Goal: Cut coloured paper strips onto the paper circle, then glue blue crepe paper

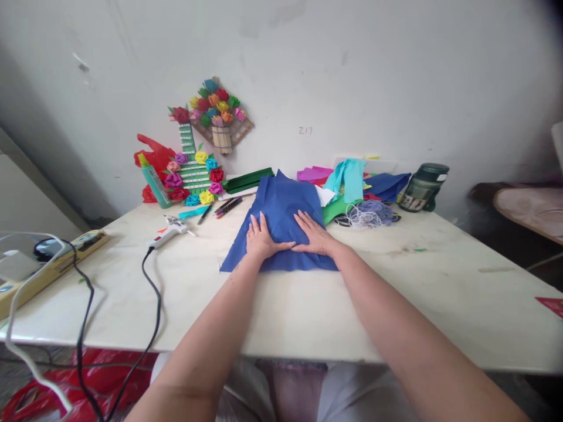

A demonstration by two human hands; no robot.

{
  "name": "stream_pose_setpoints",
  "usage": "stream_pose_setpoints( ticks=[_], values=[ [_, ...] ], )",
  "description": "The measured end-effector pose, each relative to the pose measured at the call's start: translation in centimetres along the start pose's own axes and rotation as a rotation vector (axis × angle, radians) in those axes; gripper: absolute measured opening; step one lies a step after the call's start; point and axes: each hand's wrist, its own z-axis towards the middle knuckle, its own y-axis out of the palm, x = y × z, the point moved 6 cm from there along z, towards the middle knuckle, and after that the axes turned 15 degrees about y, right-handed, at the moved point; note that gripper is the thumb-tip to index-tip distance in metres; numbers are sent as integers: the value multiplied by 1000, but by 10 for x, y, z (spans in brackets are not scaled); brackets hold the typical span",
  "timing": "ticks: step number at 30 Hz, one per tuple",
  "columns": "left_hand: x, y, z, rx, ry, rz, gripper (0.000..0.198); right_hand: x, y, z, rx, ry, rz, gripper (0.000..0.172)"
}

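A sheet of dark blue crepe paper (288, 202) lies on the table in front of me, its far end reaching the piled papers at the back. My left hand (263, 239) rests flat on its left part, fingers spread. On the right part, my right hand (314, 235) presses down with the fingers stretched out. The two thumbs meet, or nearly so, over the middle of the sheet near its front edge. Neither hand grips anything. What lies under the palms is hidden.
Left of the paper are a glue gun (169, 231), pens (229, 207), a green glue bottle (155, 183) and a paper-flower guitar (193, 170). A power strip (57, 266) trails cords. Right behind are coloured papers (347, 179), tangled string (372, 214) and a dark bottle (423, 187).
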Motion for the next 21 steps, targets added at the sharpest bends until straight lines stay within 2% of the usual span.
stream_pose_setpoints(
  ticks=[12,21],
  values=[
    [1,-4,-3,-26,-53,6,134,9,4,1,-38,142,85,119],
    [0,-4,-4,-33,-86,3,133,16,8,4,-47,250,46,122]
  ],
)
